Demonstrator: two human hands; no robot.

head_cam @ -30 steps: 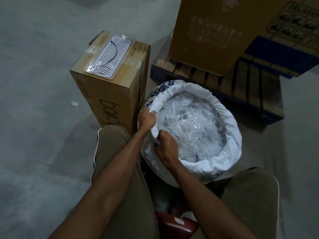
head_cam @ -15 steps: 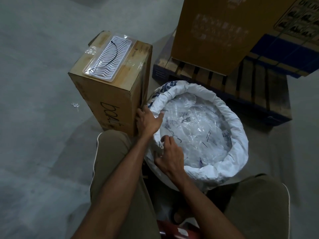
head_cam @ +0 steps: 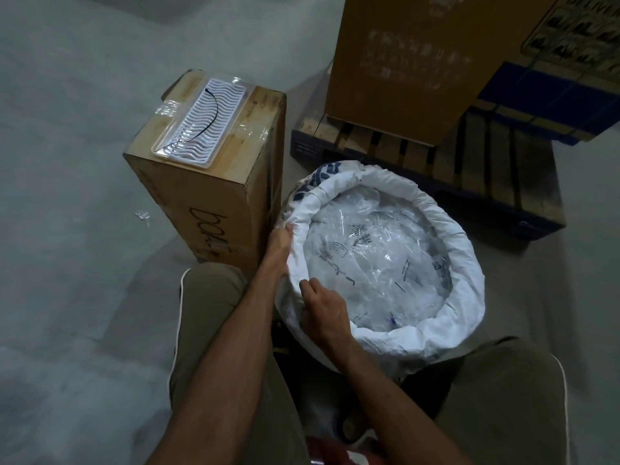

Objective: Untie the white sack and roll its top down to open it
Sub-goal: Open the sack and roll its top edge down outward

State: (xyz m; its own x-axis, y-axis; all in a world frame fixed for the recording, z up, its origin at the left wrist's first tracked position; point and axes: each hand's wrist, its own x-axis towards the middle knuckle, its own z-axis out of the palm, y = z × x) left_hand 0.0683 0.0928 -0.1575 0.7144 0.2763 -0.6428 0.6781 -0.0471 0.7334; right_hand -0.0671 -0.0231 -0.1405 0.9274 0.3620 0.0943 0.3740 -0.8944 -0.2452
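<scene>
sack [head_cam: 446, 236]: white, on the floor between the knees, top already rolled into a fat rim
inside: clear plastic bags [head_cam: 375, 260], loads of them
left hand [head_cam: 280, 245]: gripping the rim
right hand [head_cam: 323, 305]: pinching the rim too

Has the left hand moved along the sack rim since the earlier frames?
Yes. The left hand has slid along the sack rim, away from the person, further up alongside the cardboard box. It still grips the rolled edge.

Grey concrete floor [head_cam: 84, 229] carries a cardboard box [head_cam: 214, 209], white sack [head_cam: 463, 297] — and a wooden pallet [head_cam: 486, 169].
</scene>
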